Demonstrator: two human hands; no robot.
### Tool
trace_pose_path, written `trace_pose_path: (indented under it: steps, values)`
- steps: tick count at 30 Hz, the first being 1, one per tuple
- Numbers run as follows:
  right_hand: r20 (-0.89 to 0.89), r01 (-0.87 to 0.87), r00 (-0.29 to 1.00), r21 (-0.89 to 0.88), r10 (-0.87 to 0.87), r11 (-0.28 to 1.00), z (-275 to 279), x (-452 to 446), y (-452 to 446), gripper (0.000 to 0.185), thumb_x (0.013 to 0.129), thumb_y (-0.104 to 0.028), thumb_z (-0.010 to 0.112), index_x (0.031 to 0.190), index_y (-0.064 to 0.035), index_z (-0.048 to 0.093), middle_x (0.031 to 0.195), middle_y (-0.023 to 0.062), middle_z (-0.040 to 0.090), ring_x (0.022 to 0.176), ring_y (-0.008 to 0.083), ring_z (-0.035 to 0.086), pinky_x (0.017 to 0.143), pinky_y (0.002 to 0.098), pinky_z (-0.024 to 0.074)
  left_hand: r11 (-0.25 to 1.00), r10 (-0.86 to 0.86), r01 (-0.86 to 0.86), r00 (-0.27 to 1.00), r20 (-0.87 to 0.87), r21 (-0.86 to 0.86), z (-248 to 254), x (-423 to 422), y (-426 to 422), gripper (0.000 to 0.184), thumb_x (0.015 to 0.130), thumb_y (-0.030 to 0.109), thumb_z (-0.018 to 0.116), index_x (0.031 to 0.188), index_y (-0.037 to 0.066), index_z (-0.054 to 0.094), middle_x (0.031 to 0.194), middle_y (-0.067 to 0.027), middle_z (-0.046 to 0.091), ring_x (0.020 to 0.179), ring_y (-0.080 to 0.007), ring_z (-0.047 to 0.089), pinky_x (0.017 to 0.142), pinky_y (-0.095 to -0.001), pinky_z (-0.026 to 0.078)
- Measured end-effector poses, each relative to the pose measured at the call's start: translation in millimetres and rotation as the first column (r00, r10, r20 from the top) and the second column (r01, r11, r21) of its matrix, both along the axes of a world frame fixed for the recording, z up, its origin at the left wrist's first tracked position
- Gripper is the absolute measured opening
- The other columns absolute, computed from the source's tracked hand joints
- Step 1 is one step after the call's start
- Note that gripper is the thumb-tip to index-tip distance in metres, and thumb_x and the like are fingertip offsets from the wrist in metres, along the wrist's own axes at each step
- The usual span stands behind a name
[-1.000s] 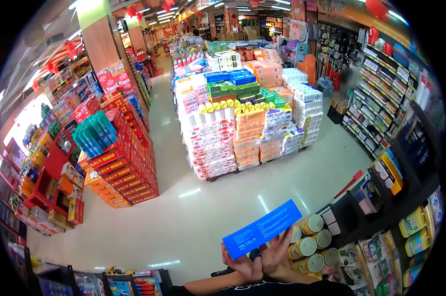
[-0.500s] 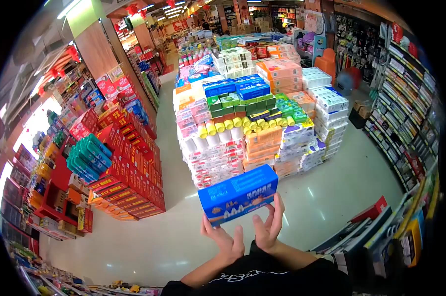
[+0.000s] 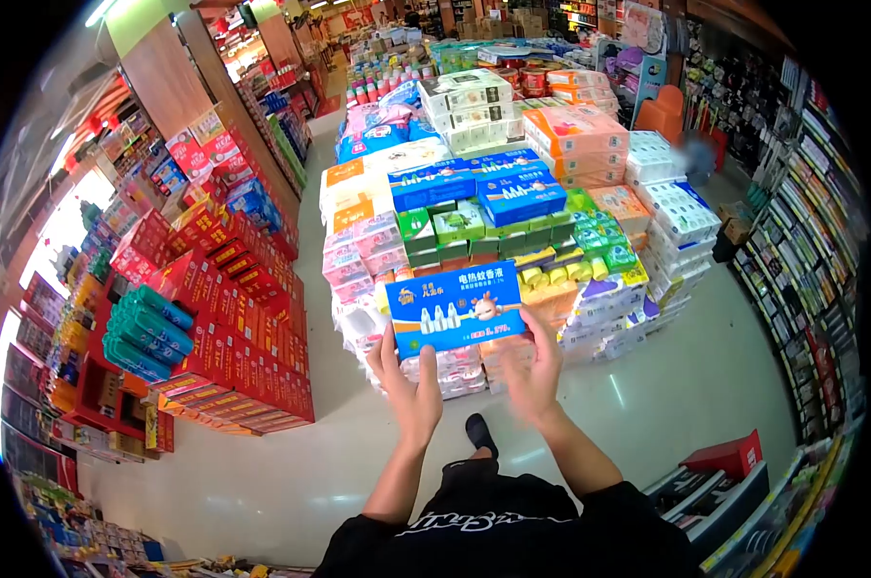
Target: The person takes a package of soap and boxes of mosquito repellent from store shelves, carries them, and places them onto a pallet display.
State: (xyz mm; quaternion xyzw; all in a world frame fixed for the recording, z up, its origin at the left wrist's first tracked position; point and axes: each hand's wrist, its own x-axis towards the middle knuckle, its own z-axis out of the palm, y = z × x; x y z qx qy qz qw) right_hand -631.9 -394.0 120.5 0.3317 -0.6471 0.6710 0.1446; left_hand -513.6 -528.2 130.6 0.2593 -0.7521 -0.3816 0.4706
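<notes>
A blue box (image 3: 455, 310) with white bottles and a cartoon figure printed on it is held up in front of me, its printed front facing me. My left hand (image 3: 411, 390) grips its lower left corner, and my right hand (image 3: 536, 371) holds the lower right corner. Behind it, similar blue boxes (image 3: 520, 197) lie on top of green boxes (image 3: 457, 222) on a large stacked display. Yellow-ended rolls (image 3: 558, 275) sit just right of the held box.
Red cartons (image 3: 252, 356) are stacked at the left with teal bottles (image 3: 146, 332) on top. Stocked shelves (image 3: 806, 241) line the right side. A person (image 3: 700, 154) is at the back right. Floor (image 3: 358, 462) runs between the displays.
The box has moved up and left and turned so its printed front faces me. Both hands moved with it. The stacked display is nearer, and a foot now shows below.
</notes>
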Motion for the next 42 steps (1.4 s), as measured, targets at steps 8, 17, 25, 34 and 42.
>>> trace_pose_path:
  steps: [8,17,25,34,42]
  values:
    - [-0.146,0.022,0.989,0.215,0.010,0.976,7.6,-141.0,-90.3,0.038,0.085,0.003,0.069,0.123,0.0052,0.061,0.128,0.0201,0.061,0.109,0.0349,0.060,0.089,0.0401,0.0506,0.991,-0.028,0.029,1.000,-0.005,0.128,3.6,-126.3,-101.9,0.058,0.095,0.022,0.068,0.143,-0.003,0.047,0.126,-0.0177,0.046,0.118,-0.0289,0.049,0.101,-0.0400,0.042]
    - [-0.375,0.113,0.922,0.494,0.094,0.862,14.6,-225.4,-129.3,0.034,0.081,-0.006,0.074,0.114,0.0009,0.066,0.115,0.0140,0.066,0.096,0.0353,0.056,0.084,0.0448,0.0472,0.997,0.075,-0.076,0.985,0.156,-0.001,-8.1,-186.3,-147.4,0.054,0.097,0.027,0.067,0.140,-0.001,0.051,0.125,-0.0202,0.049,0.115,-0.0315,0.048,0.101,-0.0428,0.039]
    - [-0.342,-0.010,0.917,0.499,0.207,0.867,22.4,-258.8,-131.7,0.034,0.083,-0.013,0.075,0.113,-0.0022,0.066,0.117,0.0122,0.065,0.100,0.0350,0.057,0.085,0.0466,0.0456,0.979,0.154,-0.178,0.966,0.206,0.102,-17.3,-203.5,-150.3,0.053,0.096,0.015,0.067,0.143,0.002,0.048,0.130,-0.0166,0.049,0.114,-0.0265,0.051,0.098,-0.0381,0.044]
    - [-0.222,-0.196,0.920,0.458,0.325,0.867,18.2,-279.7,-129.8,0.034,0.080,-0.009,0.078,0.112,-0.0011,0.068,0.114,0.0125,0.065,0.104,0.0341,0.056,0.089,0.0458,0.0451,0.960,0.253,-0.269,0.953,0.169,0.082,-30.3,-213.5,-145.5,0.052,0.091,0.003,0.066,0.141,0.003,0.050,0.129,-0.0151,0.056,0.113,-0.0261,0.055,0.095,-0.0394,0.047]
    - [-0.316,-0.162,0.909,0.331,0.271,0.930,16.4,-274.8,-129.0,0.029,0.078,-0.004,0.079,0.104,-0.0024,0.068,0.113,0.0126,0.064,0.103,0.0349,0.057,0.089,0.0457,0.0462,0.905,0.421,-0.418,0.853,0.308,-0.081,-8.4,-208.6,-123.6,0.061,0.093,0.018,0.070,0.143,-0.002,0.041,0.136,-0.0251,0.049,0.123,-0.0378,0.053,0.102,-0.0441,0.046]
